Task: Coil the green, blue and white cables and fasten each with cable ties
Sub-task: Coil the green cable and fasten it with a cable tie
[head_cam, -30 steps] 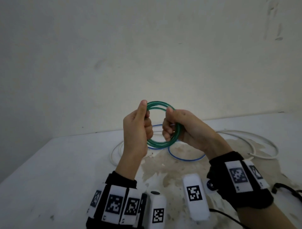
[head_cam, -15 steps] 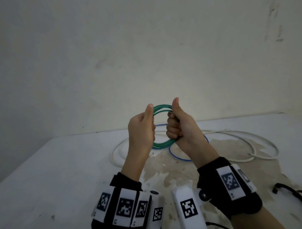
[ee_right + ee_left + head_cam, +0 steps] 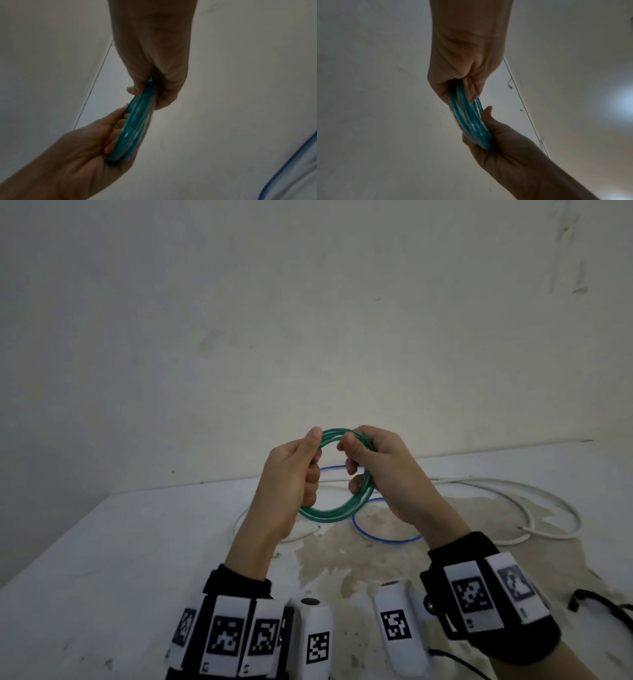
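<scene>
The green cable (image 3: pixel 329 513) is wound into a small coil of several loops and held upright in the air above the table. My left hand (image 3: pixel 301 470) grips the coil's left side, thumb up on its top. My right hand (image 3: pixel 373 463) grips its right side with fingers curled round the loops. Both wrist views show the coil (image 3: pixel 471 121) (image 3: pixel 137 128) edge-on between the two hands. The blue cable (image 3: pixel 383 537) lies loose on the table behind and below the hands. The white cable (image 3: pixel 534 501) lies in wide loops to the right. No cable tie is visible.
The white table (image 3: pixel 120 559) has a brownish stain (image 3: pixel 342 559) in its middle and meets a plain wall at the back. A black cord (image 3: pixel 596 604) lies at the right edge. Another white cable loop (image 3: pixel 239 518) shows left of my left wrist.
The hands, close together half a second ago, have moved a little apart. My right hand has shifted round to the coil's right side, and the coil's opening shows again.
</scene>
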